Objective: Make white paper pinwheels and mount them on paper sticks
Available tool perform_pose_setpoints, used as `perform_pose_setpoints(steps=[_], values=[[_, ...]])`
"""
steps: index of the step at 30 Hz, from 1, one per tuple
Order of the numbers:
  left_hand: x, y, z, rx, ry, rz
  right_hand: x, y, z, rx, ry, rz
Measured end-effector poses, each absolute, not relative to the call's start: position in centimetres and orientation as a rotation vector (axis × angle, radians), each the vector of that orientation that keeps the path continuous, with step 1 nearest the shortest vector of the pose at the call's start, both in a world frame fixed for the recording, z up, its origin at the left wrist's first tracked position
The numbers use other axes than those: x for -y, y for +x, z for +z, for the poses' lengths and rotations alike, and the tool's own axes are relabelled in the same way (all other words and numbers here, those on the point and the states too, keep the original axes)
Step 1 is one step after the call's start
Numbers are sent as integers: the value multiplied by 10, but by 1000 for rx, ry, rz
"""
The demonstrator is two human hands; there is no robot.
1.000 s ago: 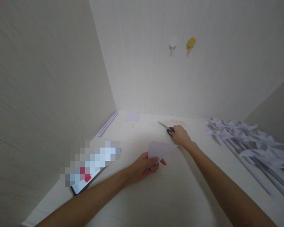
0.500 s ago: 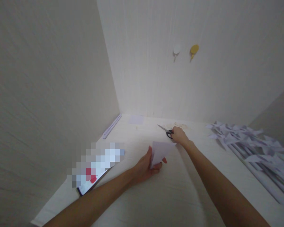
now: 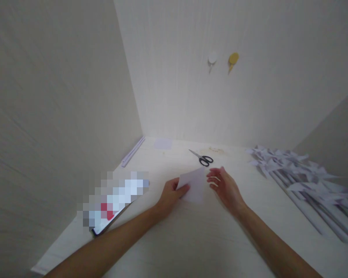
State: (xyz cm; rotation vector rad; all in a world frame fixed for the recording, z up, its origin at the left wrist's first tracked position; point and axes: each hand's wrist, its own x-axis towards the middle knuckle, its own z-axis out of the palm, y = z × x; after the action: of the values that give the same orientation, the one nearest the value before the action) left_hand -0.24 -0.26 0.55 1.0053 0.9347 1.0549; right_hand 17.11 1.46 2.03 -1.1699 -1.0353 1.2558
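Left hand (image 3: pixel 169 196) pinching pale paper sheet (image 3: pixel 195 184) over white tabletop (image 3: pixel 179 247); right hand (image 3: pixel 227 191) half-open, fingers loosely curled, just right of sheet. Scissors (image 3: pixel 202 158) (black-handled) lying just beyond both, on tabletop.

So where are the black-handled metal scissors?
In the head view, the scissors lie right of centre on the white tabletop, just beyond the pale paper sheet in the left hand.

The paper (image 3: pixel 196 185), pale and plain, is tilted over the table (image 3: pixel 162 247), its left side gripped by the left hand (image 3: pixel 168 196), its right edge near the right hand (image 3: pixel 227 191). Beyond it, black-handled scissors (image 3: pixel 201 157) lie flat, slim blades pointing away leftward.
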Motion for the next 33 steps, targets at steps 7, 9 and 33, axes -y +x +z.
perform_pose_setpoints(steps=[7, 9, 33], values=[[6, 0, 12, -1059, 1037, 1105, 20, 149, 9, 1202, -1040, 1417], [6, 0, 12, -1065, 993, 1092, 20, 149, 7, 1208, -1040, 1406], [-4, -12, 23, -887, 709, 901, 20, 159, 5, 1509, -1209, 1256]])
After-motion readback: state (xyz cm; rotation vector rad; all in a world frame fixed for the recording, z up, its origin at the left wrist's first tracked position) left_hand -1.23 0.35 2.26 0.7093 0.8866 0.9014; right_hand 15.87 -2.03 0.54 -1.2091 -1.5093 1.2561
